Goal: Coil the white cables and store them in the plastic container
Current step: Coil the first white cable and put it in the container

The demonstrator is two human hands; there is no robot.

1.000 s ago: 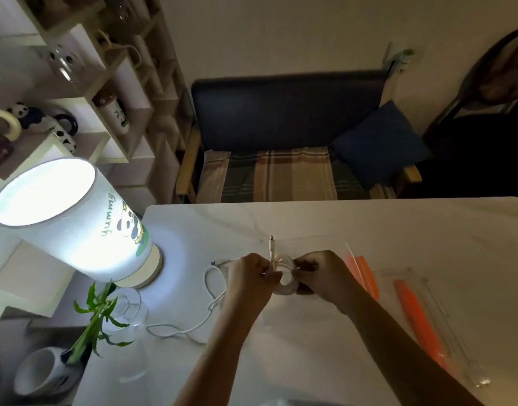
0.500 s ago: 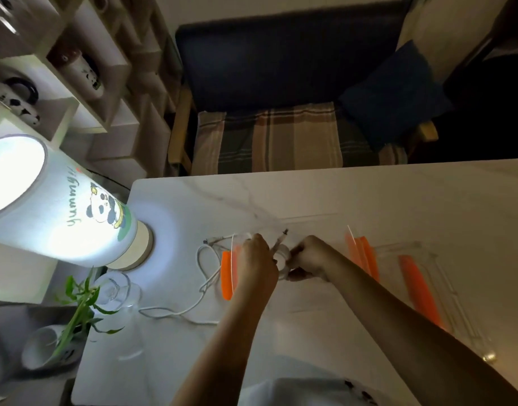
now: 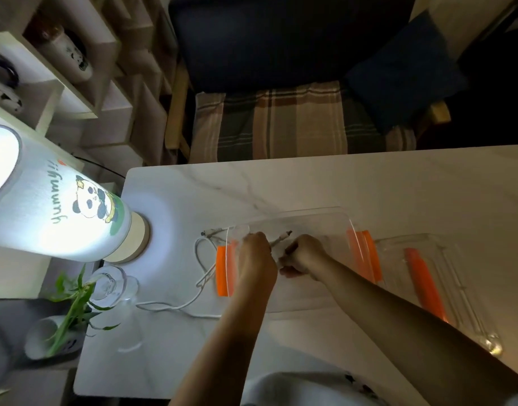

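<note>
Head view: both hands meet at frame centre over the clear plastic container with orange side latches, left hand and right hand each with fingers curled around a coiled white cable, its plug end poking up between them, likely keeping the loops from springing open while lowering it in. A second loose white cable lies uncoiled on the white marble table left of the container, near the lit panda lamp; the clear lid with orange strip sits to the right, off so the box is open.

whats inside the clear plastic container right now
Both hands reach into the clear plastic container: the left hand and right hand hold a white cable whose plug end pokes up. The hands hide the coil and the floor beneath.
</note>
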